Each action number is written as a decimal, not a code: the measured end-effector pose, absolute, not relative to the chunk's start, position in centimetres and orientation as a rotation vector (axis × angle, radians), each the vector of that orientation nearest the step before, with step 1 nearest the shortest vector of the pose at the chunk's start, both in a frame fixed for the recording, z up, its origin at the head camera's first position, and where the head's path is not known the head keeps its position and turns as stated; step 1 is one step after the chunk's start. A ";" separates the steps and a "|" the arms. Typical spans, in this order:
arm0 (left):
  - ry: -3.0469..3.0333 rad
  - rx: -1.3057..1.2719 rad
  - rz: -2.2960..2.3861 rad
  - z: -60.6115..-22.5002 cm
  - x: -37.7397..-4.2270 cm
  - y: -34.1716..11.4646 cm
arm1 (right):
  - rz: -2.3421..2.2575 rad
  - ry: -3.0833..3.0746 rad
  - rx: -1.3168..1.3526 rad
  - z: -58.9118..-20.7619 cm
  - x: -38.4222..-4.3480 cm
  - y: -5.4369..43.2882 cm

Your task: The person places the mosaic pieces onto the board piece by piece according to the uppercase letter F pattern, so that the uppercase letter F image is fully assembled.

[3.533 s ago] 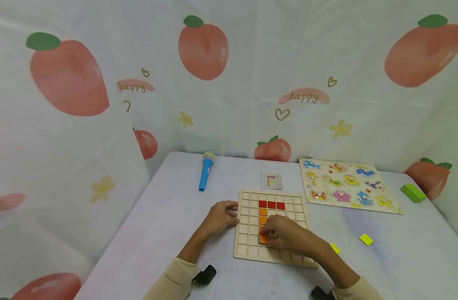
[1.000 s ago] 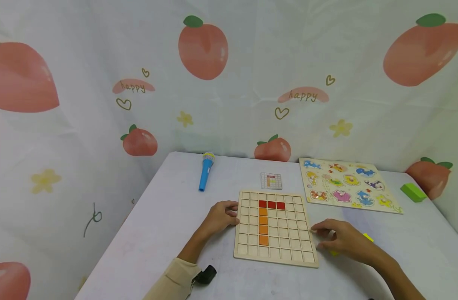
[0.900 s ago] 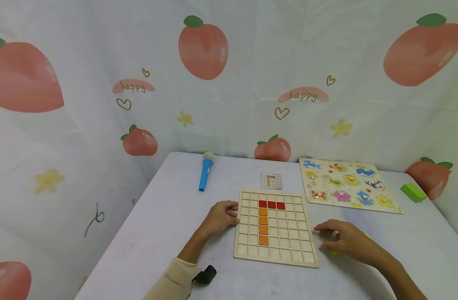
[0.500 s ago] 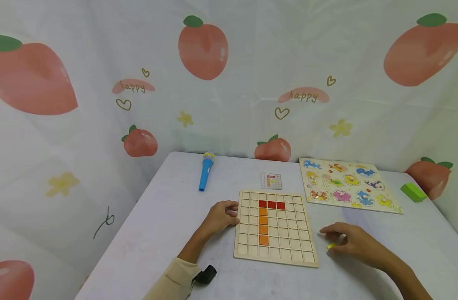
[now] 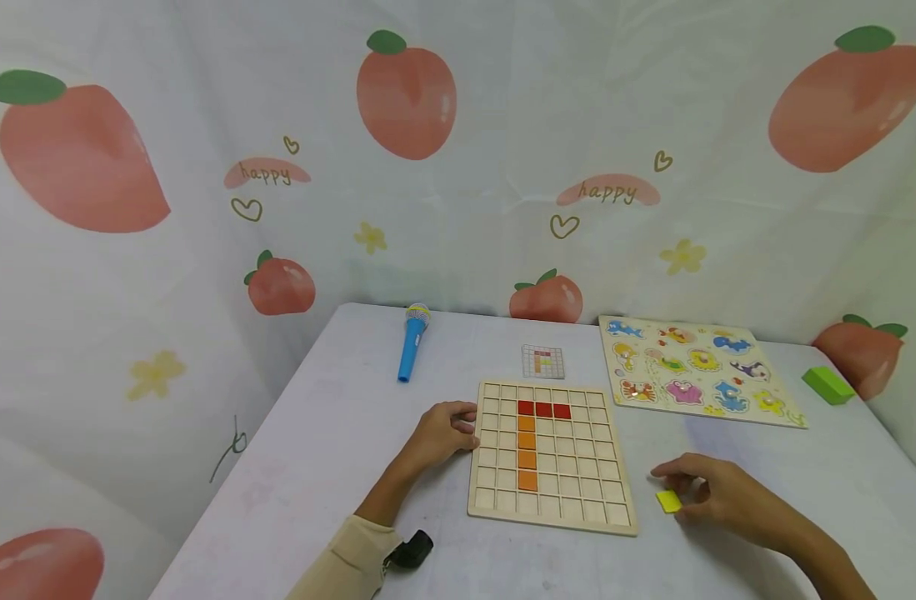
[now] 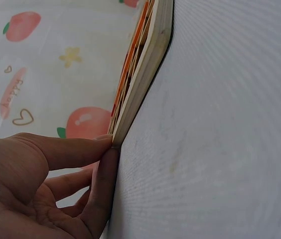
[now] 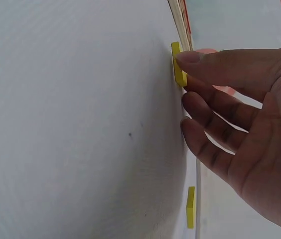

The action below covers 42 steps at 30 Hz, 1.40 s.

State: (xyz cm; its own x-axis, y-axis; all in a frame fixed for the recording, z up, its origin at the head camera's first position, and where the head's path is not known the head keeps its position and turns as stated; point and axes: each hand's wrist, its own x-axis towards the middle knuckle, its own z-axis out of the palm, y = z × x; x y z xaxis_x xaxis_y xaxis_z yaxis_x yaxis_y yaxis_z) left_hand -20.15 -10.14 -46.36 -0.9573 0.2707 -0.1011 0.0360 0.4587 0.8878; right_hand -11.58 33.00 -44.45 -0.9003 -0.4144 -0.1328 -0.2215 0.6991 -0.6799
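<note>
A square wooden grid board lies on the table, with a row of red tiles and a column of orange tiles set into its cells. My left hand holds the board's left edge; the left wrist view shows thumb and a finger at that edge. Right of the board, my right hand has loosely bent fingers, its thumb touching the edge of a yellow tile on the table. Another yellow tile lies below that hand in the right wrist view, hidden in the head view.
A small pattern card lies behind the board. Farther back are a blue toy microphone on the left, a sea-animal puzzle board on the right, and a green block near the right edge. A patterned curtain hangs behind the table.
From over the orange column, my right hand has moved right, off the board, to a yellow tile. All the orange tiles now show. My left hand stays at the board's edge.
</note>
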 end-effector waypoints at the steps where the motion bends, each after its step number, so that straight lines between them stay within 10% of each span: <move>1: 2.480 0.264 1.502 -46.4 -20.2 -10.1 | -0.999 2.640 -0.511 -44.5 -11.5 33.0; 42: 2.479 0.292 1.531 -46.3 -20.1 -10.2 | -0.901 2.766 -0.574 -43.9 -12.3 31.1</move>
